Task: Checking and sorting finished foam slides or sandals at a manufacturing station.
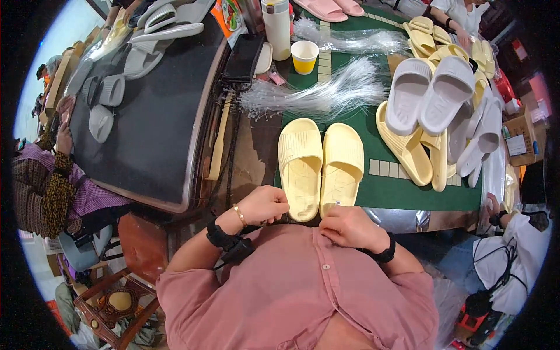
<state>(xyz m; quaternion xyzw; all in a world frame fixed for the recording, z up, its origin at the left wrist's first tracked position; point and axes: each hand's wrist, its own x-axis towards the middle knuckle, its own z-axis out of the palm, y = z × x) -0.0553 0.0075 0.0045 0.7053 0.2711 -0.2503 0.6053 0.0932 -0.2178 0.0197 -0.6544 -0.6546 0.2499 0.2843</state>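
A pair of pale yellow slide slippers lies side by side in front of me, toes away: the left slipper and the right slipper, which has a small white label at its heel. My left hand is closed in a pinch beside the left slipper's heel. Over the right slipper's heel, my right hand is closed too, its fingertips curled towards my shirt. Whatever either hand holds is hidden or too thin to make out. Beyond the toes lies a bundle of thin transparent plastic strands.
Grey slippers are piled on yellow ones at the right. A yellow-and-white cup, a white bottle and a black phone stand or lie further back. More grey slippers rest on the black table. Other people sit around.
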